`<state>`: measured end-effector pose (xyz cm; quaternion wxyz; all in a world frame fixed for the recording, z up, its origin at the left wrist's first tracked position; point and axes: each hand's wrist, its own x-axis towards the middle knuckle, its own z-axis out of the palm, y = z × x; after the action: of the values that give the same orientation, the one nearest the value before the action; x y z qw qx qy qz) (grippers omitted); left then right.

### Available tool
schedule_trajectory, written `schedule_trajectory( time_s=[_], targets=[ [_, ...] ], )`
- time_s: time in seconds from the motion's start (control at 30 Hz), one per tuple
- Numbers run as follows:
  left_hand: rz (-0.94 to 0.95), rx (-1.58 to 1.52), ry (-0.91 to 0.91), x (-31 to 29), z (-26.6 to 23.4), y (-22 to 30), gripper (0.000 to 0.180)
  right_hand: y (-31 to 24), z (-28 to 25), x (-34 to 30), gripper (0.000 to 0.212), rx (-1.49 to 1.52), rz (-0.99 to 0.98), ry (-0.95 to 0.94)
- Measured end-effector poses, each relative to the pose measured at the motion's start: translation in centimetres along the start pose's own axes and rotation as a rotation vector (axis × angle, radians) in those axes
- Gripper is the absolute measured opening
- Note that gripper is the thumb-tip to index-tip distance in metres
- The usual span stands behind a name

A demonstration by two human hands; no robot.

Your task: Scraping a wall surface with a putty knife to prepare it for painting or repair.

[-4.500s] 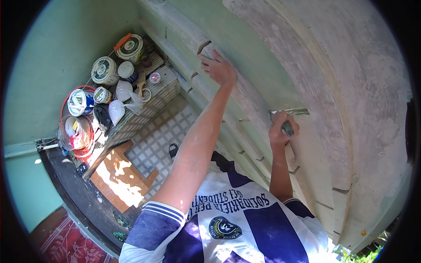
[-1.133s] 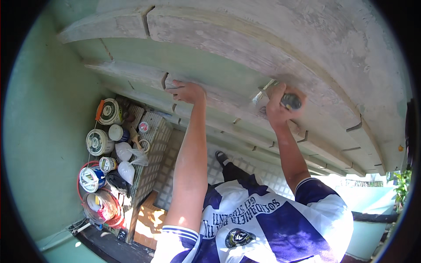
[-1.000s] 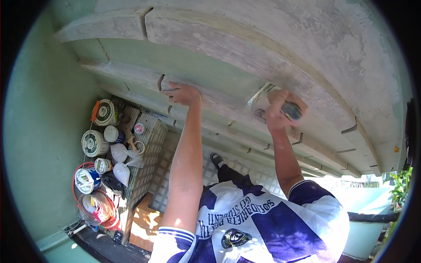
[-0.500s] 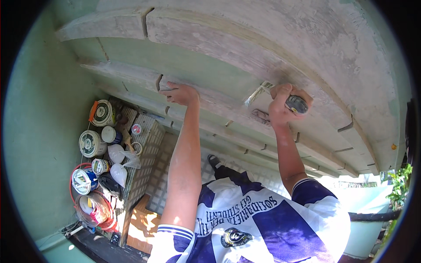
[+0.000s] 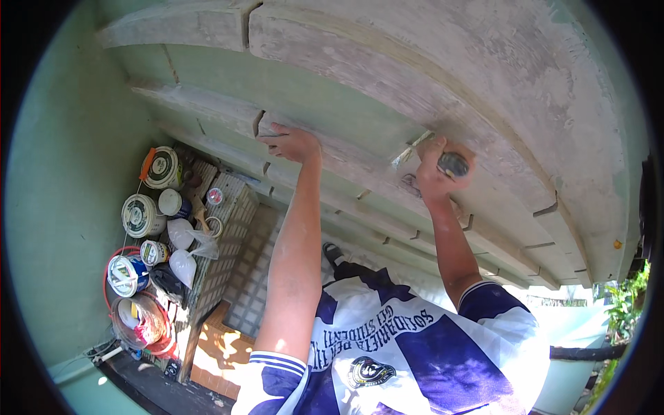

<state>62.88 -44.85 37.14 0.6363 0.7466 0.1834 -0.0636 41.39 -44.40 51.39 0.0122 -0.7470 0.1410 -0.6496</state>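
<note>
My left hand (image 5: 294,144) grips the edge of a long pale ledge (image 5: 353,152), close to a narrow gap in it. Its fingers and thumb lie on opposite faces of the edge. On the right, my right hand (image 5: 437,173) is closed around a tool with a dark, rounded end (image 5: 453,164). The tool's working side is hidden, so its exact kind cannot be told. It is against or very near a broad curved ledge (image 5: 387,72) with a rough, whitish, patchy surface. A bright strip of light (image 5: 411,147) falls just left of my right hand.
At lower left, a slatted wooden bench (image 5: 228,228) carries lidded tubs (image 5: 143,216), plastic bags of white powder (image 5: 183,268), a roll of tape (image 5: 214,226) and a clear bucket (image 5: 136,323). More notched ledges run below my hands. A green wall (image 5: 62,207) stands at left.
My right hand has moved slightly left with the tool, which looks blurred. My left hand stays at the same spot beside the gap. The whole view has shifted a little.
</note>
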Motion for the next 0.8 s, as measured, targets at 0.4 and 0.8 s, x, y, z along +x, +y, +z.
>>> schedule_trajectory(
  time_s=[0.4, 0.8],
  targets=[
    [0.002, -0.022, -0.003, 0.1, 0.1, 0.0, 0.069, 0.4, -0.1, -0.7, 0.024, 0.596, 0.103, 0.175],
    [-0.002, -0.008, -0.022, 0.0, -0.3, 0.2, 0.07, 1.4, -0.2, -2.8, 0.019, 0.097, 0.024, 0.006]
  ],
)
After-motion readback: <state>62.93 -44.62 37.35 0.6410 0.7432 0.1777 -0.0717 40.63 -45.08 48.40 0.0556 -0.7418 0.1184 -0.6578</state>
